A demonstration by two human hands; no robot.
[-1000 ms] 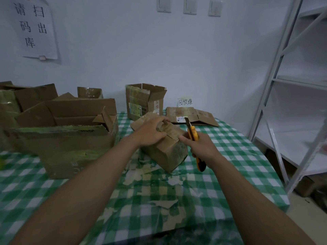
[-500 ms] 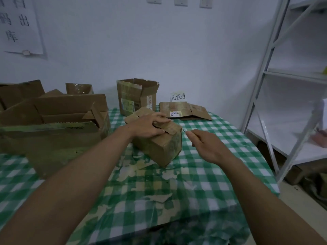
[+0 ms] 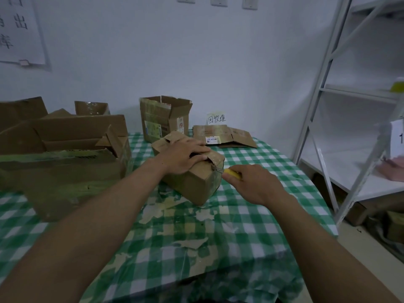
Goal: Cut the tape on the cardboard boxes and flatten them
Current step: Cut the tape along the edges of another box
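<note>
Your left hand [image 3: 183,155] presses flat atop the small box [image 3: 196,182], counter [image 3: 251,226] centre (12 o'clock from you). Your right hand [image 3: 255,184] grips the yellow knife [image 3: 231,172], blade touching the box's 3 o'clock edge.

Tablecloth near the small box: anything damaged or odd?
Yes. The checked tablecloth is worn through in pale, ragged patches in front of the box that the knife is cutting; its print looks scraped or peeled off there.
</note>
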